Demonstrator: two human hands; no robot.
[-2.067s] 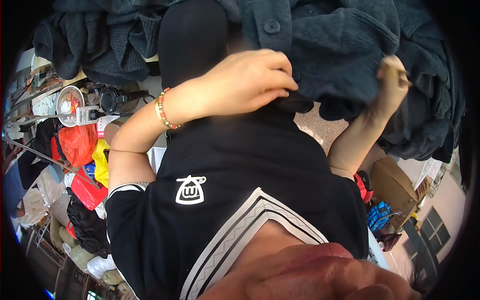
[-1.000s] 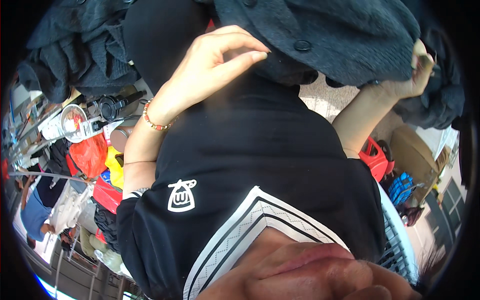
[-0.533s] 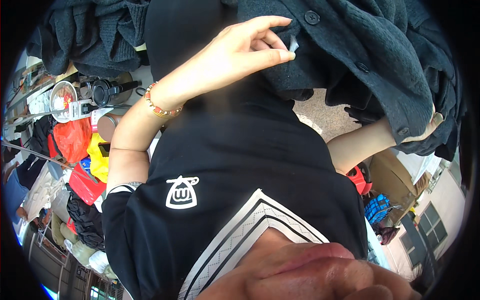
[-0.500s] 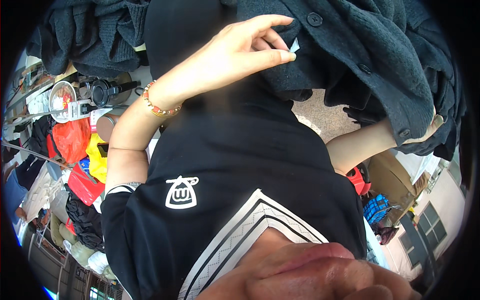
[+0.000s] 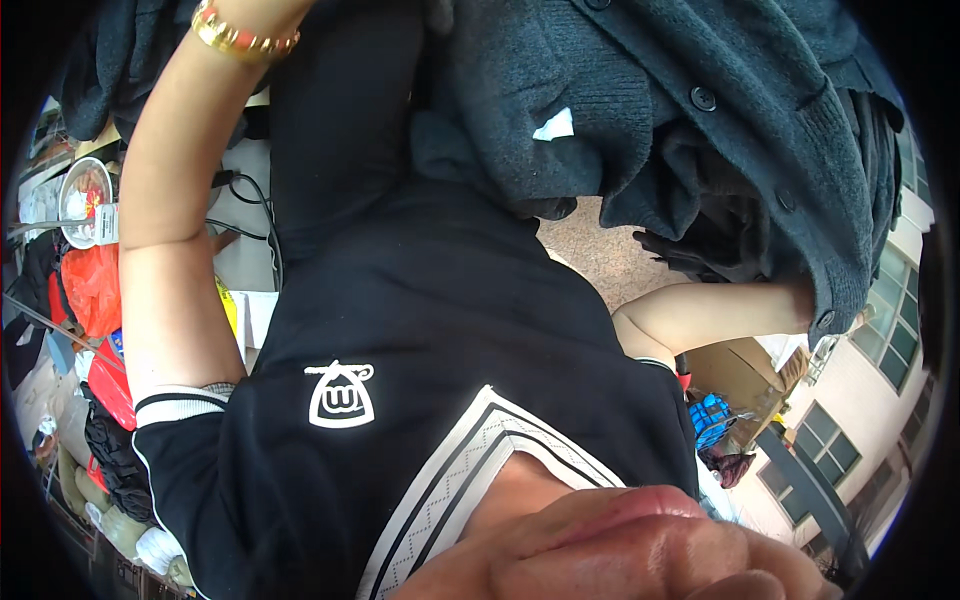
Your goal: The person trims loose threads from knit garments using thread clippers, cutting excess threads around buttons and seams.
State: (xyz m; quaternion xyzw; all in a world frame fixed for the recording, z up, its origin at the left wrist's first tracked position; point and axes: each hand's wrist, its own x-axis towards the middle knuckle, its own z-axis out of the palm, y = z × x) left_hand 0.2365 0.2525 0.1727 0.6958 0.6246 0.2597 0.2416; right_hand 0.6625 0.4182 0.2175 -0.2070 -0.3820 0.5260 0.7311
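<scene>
A dark grey knit cardigan (image 5: 640, 110) with buttons and a small white label (image 5: 553, 125) hangs in front of my chest, filling the upper right. My left forearm (image 5: 170, 220) rises along the left side, a gold bracelet (image 5: 240, 35) at the wrist; the hand itself is past the top edge. My right forearm (image 5: 710, 315) reaches in from the right and vanishes behind the cardigan's lower edge, so that hand is hidden. Below the garment is my black shirt (image 5: 450, 330) with a white emblem and striped collar.
Clutter lies low on the left: red bags (image 5: 90, 290), a round clear container (image 5: 85, 190), a black cable (image 5: 245, 190). A cardboard box (image 5: 740, 375) and a blue item (image 5: 712, 418) sit at the right, beside a building wall with windows (image 5: 880, 330).
My left arm has lifted, carrying the hand out of the top of the picture. The cardigan has come down and closer, and my right hand has gone behind it.
</scene>
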